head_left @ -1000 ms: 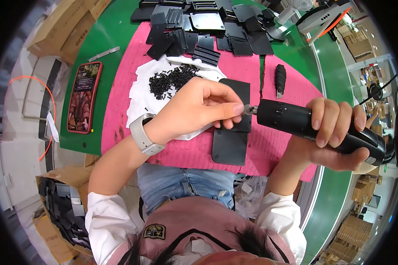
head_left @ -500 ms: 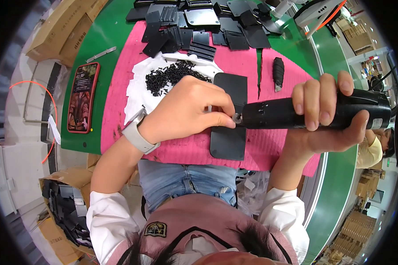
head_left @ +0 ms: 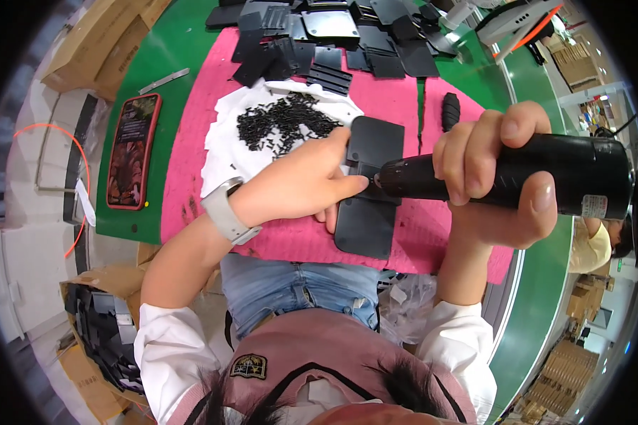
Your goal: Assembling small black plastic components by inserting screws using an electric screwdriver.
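In my right hand point(head_left: 500, 170) is a black electric screwdriver point(head_left: 574, 170), held level with the fingers wrapped round its body. Its tip points left at the middle of a flat black plate point(head_left: 365, 230) with rounded corners. My left hand point(head_left: 301, 180) grips the plate's left edge, with the thumb over it beside the screwdriver tip and other fingers at and below the edge. Whether a screw sits under the tip is too small to tell. Many small black screws point(head_left: 283, 120) lie on a white cloth point(head_left: 216, 156) just beyond my left hand.
Black plates and brackets point(head_left: 329, 25) are heaped at the far side of the pink mat point(head_left: 191, 142). A black-wrapped blade point(head_left: 450, 110) lies beyond my right hand. On the green table point(head_left: 120, 225), a phone point(head_left: 133, 152) lies left, near a metal strip point(head_left: 164, 81). Cardboard boxes stand left.
The screwdriver tip has come down to the plate's middle. My left fingers have left the tip and spread onto the plate's edge. My right hand has shifted slightly left along the screwdriver.
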`<state>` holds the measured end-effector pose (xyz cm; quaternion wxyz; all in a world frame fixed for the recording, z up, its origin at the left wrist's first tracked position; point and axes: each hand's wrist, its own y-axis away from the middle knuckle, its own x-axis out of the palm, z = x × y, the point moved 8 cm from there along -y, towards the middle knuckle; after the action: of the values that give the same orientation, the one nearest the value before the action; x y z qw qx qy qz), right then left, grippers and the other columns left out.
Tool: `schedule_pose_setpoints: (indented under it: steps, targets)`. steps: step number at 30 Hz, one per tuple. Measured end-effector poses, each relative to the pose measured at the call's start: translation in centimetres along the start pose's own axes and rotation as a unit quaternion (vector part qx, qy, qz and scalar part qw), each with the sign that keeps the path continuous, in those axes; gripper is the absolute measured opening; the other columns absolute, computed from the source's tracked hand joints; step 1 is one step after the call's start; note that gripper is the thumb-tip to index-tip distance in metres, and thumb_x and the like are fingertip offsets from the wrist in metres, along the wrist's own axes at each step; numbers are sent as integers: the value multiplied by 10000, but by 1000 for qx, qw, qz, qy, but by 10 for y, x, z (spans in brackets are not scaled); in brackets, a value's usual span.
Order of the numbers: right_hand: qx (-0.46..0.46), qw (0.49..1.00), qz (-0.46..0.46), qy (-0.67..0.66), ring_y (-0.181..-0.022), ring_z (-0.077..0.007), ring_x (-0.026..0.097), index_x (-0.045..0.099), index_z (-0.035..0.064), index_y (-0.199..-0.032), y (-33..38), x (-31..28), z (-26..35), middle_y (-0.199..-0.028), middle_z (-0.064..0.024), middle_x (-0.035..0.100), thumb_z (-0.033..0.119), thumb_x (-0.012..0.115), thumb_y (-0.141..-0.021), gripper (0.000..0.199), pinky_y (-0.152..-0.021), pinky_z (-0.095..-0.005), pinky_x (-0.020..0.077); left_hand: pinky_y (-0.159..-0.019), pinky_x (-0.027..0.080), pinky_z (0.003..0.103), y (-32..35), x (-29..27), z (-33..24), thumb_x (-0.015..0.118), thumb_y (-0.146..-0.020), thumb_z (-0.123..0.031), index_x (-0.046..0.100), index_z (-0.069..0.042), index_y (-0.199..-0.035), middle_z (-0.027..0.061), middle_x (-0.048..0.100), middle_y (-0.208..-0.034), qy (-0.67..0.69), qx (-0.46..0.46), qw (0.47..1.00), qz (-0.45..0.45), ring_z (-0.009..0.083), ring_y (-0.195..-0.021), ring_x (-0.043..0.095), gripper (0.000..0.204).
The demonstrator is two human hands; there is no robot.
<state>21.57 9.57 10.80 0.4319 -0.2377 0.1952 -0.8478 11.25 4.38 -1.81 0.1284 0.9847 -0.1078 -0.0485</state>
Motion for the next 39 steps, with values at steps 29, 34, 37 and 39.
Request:
schedule_pose_setpoints:
  steps: [29,34,37,39]
  targets:
    - [7,999,10,41,-428,-99,410,408,6,-1090,-1,0,8,-576,12,458,421,673,-770,587,-493,-242,367,-416,458,288,4,-4,5,652,-807,-149,342,122,-1112,131,580,-566,-93,49,990,-94,200,-399,587,513]
    - [76,936,-313,139,-676,-107,504,452,-14,-1186,44,-134,33,-792,-50,513,165,545,-913,339,-593,-240,380,-496,464,354,7,0,-7,678,-756,-156,317,127,-1180,138,589,-605,-183,120,969,-117,268,-517,605,624]
    - [174,865,-381,278,-597,-52,441,577,16,-1034,104,-231,29,-814,-20,566,120,631,-856,213,-507,-187,331,-591,451,421,5,13,-25,661,-748,-119,325,62,-1219,146,589,-682,-237,209,935,-160,350,-675,601,607]
    - [255,784,-344,449,-615,-41,500,558,23,-1165,119,-238,27,-859,-25,617,145,649,-848,352,-494,-142,324,-603,457,416,14,15,-37,628,-782,-86,342,16,-1230,144,597,-727,-231,256,919,-193,341,-704,610,542]
